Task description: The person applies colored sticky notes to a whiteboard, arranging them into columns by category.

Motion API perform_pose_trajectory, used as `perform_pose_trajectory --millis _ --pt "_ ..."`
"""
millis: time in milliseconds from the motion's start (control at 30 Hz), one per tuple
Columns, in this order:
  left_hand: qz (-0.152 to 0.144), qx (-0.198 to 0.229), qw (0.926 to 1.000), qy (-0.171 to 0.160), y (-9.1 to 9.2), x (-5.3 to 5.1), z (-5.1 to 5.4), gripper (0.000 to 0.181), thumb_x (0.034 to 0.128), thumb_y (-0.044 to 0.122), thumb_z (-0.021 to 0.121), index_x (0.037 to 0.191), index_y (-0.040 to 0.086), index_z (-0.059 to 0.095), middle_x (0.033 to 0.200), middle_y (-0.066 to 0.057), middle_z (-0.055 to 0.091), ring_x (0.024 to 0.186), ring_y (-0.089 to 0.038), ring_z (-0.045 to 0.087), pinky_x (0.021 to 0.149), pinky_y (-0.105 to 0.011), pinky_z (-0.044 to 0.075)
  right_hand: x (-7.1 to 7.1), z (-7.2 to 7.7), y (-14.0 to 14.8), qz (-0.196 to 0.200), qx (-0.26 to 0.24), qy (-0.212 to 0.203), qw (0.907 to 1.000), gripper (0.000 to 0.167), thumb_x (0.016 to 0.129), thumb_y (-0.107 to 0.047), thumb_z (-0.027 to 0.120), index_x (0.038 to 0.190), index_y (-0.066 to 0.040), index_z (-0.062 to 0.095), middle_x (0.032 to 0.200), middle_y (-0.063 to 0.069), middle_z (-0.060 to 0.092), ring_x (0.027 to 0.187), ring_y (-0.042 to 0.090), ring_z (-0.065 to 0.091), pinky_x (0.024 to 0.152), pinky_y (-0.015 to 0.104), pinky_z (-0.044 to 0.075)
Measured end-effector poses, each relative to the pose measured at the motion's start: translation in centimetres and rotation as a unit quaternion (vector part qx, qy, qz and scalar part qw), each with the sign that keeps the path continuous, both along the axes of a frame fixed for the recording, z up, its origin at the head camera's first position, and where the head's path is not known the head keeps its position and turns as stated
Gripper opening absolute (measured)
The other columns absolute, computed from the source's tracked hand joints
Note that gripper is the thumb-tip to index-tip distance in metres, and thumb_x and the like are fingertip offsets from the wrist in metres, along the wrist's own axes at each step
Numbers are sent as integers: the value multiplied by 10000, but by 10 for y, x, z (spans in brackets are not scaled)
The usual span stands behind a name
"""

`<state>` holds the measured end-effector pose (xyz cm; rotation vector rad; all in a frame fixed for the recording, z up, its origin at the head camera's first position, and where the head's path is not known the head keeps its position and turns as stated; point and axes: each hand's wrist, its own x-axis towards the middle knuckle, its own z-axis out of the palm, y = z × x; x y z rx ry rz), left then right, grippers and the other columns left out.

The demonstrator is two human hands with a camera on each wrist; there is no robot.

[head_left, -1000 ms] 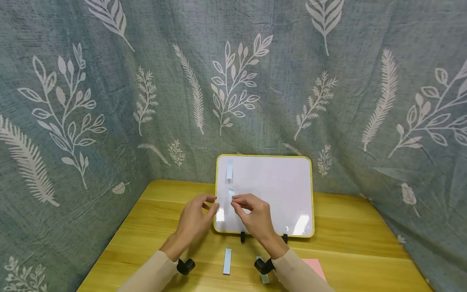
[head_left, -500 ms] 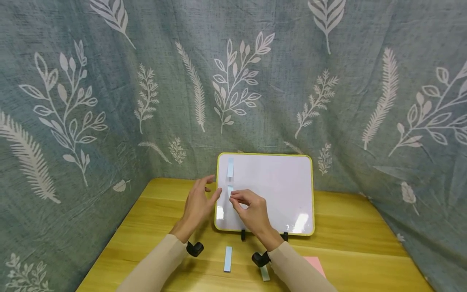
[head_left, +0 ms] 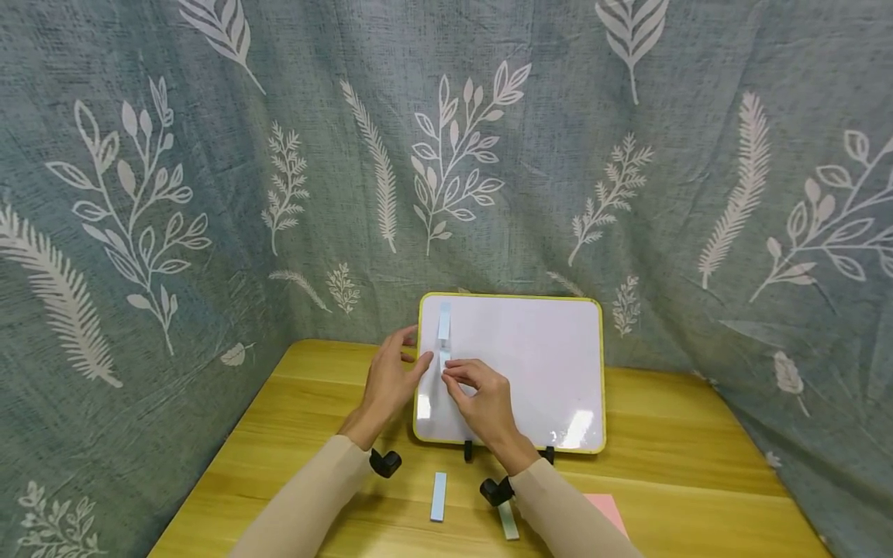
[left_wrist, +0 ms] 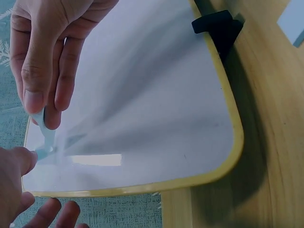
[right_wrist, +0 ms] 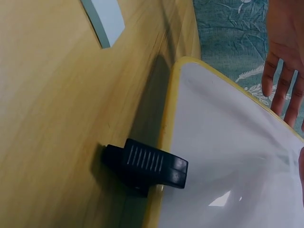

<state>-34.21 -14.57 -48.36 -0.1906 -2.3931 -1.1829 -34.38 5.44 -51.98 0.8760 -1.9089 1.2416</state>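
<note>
- Done, as we judge it: one pale blue paper strip (head_left: 444, 322) sits near the upper left corner of the white, yellow-edged board (head_left: 530, 364).
- Under way: a second pale blue strip (head_left: 445, 361) is just below it, lower end pinched between the right hand's (head_left: 486, 397) thumb and fingers; we judge it not fully laid flat.
- The left hand (head_left: 391, 378) is spread wide at the board's left rim (left_wrist: 142, 188), thumb near the second strip; we cannot tell whether they touch.
- Perhaps left to use: a narrow light blue paper pad (head_left: 438, 497) lies in front of the board.
- We have little margin leftward; rightward, bare board gives wide room. Two black plastic supports (head_left: 468, 452) meet the bottom edge.
</note>
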Motion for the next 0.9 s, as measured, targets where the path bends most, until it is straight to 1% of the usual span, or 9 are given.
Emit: perform_pose_trajectory --millis 200,333,467,700,900 --pt "37 15 10000 -11 1 -5 0 605 1119 296 821 1661 127 610 1432 -188 756 1130 -379 814 919 -552 693 -2 -1 -5 69 -84 117 9999 129 976 68 897 1091 15 874 1128 148 871 952 307 894 884 300 715" --pt "9 43 10000 -12 0 -11 -2 604 1124 285 812 1666 123 600 1429 -196 763 1097 -378 825 879 -535 700 -3 -1 -7 -3 -86 107 9999 120 977 61 901 1086 21 872 1142 155 865 957 299 899 885 311 717" --pt "44 79 10000 -39 1 -15 -4 616 1122 282 815 1674 126 593 1424 -198 771 1070 -379 828 864 -530 704 -5 -2 -8 -110 -64 98 9999 104 977 52 904 1073 30 871 1144 172 860 965 305 900 879 340 722" --pt "35 156 9998 -99 3 -17 -3 660 1113 294 829 1694 110 574 1427 -199 768 1036 -356 823 846 -511 704 -6 -3 -10 -214 -30 -51 9998 106 973 46 912 1071 37 871 1139 188 858 962 304 897 873 360 724" --pt "49 214 9997 -128 5 -20 -1 692 1102 294 844 1716 163 553 1430 -184 766 1032 -341 824 863 -506 699 -7 -1 -11 -192 -3 -112 9998 112 977 43 909 1081 46 869 1140 200 853 969 311 897 881 365 726"
